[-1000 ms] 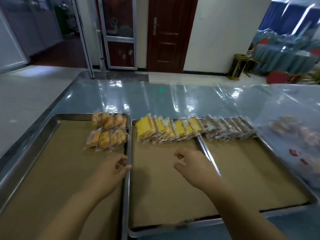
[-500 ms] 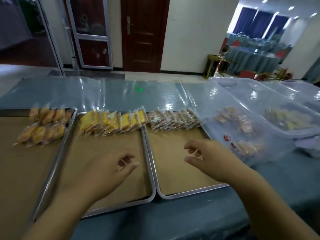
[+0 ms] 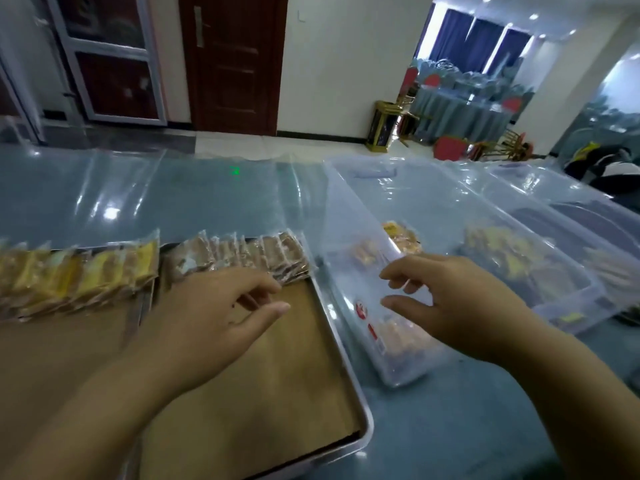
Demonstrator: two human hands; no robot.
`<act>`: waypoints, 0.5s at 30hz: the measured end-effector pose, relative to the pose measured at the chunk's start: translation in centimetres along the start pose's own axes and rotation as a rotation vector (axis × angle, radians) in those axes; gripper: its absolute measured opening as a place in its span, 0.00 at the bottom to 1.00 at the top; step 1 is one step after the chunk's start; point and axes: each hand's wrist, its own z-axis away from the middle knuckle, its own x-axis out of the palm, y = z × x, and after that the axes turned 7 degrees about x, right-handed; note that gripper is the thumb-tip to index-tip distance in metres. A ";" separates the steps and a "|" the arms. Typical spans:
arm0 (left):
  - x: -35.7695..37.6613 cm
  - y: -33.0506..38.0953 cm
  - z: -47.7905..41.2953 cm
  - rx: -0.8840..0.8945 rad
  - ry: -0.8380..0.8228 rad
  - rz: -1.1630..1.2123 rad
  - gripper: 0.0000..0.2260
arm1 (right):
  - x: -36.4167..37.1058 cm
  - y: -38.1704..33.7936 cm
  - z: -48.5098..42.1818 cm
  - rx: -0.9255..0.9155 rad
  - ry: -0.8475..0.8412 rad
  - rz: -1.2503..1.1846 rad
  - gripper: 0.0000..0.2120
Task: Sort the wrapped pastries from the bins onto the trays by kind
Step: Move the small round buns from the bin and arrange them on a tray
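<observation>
Head view: left hand (image 3: 214, 317) hovers over a paper-lined metal tray (image 3: 346, 358), and right hand (image 3: 457, 306) over the nearest clear bin (image 3: 349, 258). Both have fingers loosely parted, holding nothing. Brown wrapped pastries (image 3: 239, 258) line the tray's far end, yellow wrapped pastries (image 3: 86, 275) lie to their left, and orange-labelled packets (image 3: 398, 233) lie in the bin.

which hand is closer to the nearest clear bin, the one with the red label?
Right. The right hand is over the clear bin, fingers at its near side wall; the left hand is over the tray, left of the bin.
</observation>
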 end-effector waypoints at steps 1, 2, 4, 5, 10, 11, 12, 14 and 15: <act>0.9 0.7 -1.4 0.023 -0.013 0.014 0.10 | -0.4 1.6 -0.3 0.017 0.021 -0.012 0.16; 1.7 1.4 -2.8 0.041 -0.033 0.022 0.10 | -0.7 3.1 -0.6 0.039 0.045 -0.036 0.16; 2.9 2.8 -5.4 0.070 -0.055 0.019 0.11 | -1.2 6.0 -1.2 0.081 0.073 -0.083 0.17; 3.3 3.4 -6.6 0.083 -0.053 0.011 0.11 | -1.3 7.5 -1.5 0.096 0.075 -0.098 0.17; 4.7 6.4 -12.3 0.125 -0.031 -0.025 0.12 | -1.5 15.0 -3.8 0.079 -0.026 -0.063 0.13; 5.3 7.1 -13.3 0.131 -0.049 -0.033 0.12 | -1.3 16.6 -4.4 0.058 -0.075 -0.009 0.13; 5.9 7.9 -14.4 0.137 -0.073 -0.045 0.14 | -1.1 18.0 -5.1 0.035 -0.130 0.047 0.13; 7.5 9.6 -16.4 0.149 -0.143 -0.103 0.17 | -0.8 20.4 -6.5 -0.005 -0.265 0.115 0.14; 8.5 10.3 -17.4 0.150 -0.198 -0.148 0.18 | -0.4 21.4 -7.3 -0.032 -0.337 0.132 0.15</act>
